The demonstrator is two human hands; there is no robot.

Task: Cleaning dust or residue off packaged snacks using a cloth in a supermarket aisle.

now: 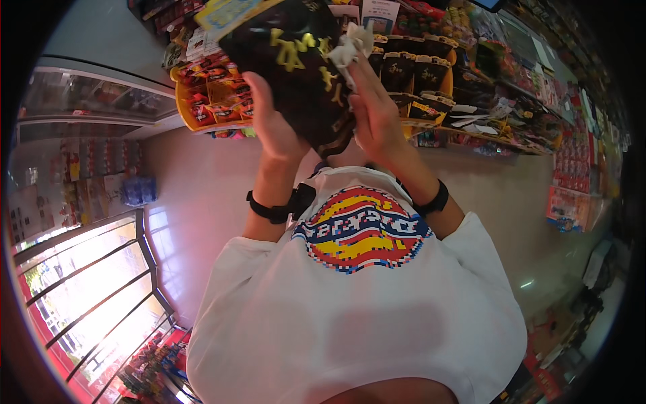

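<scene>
A large glossy black plastic snack bag (287,76) with yellow-green lettering is raised in front of me, its yellow and blue top edge tilted to the upper left. My left hand (275,118) supports its lower left side, thumb up along the edge. On the other side my right hand (376,108) presses a crumpled white tissue or cloth (351,45) against the bag's right edge. The fingers of my left hand are partly hidden behind the bag.
Behind the bag are a yellow divided bin with red packets (214,108) and another yellow rack with black packets (419,76). Loose packets (497,113) lie to the right. A glass-fronted cabinet (96,98) stands left, above a barred bright opening (91,298). Blue-wrapped bottles (139,190) sit near it.
</scene>
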